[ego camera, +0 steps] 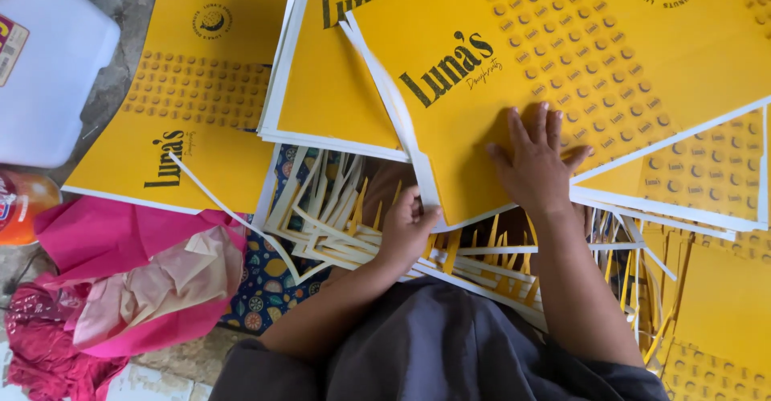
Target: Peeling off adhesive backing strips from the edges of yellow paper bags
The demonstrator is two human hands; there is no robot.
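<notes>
Yellow sheet [562,63]: right hand [534,164] flat, left hand [404,228] pinching.

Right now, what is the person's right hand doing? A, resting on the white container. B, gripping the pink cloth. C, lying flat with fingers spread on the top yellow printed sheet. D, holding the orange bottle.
C: the right hand lies palm down, fingers spread, on the top yellow sheet, while the left hand pinches that sheet's near edge.
</notes>
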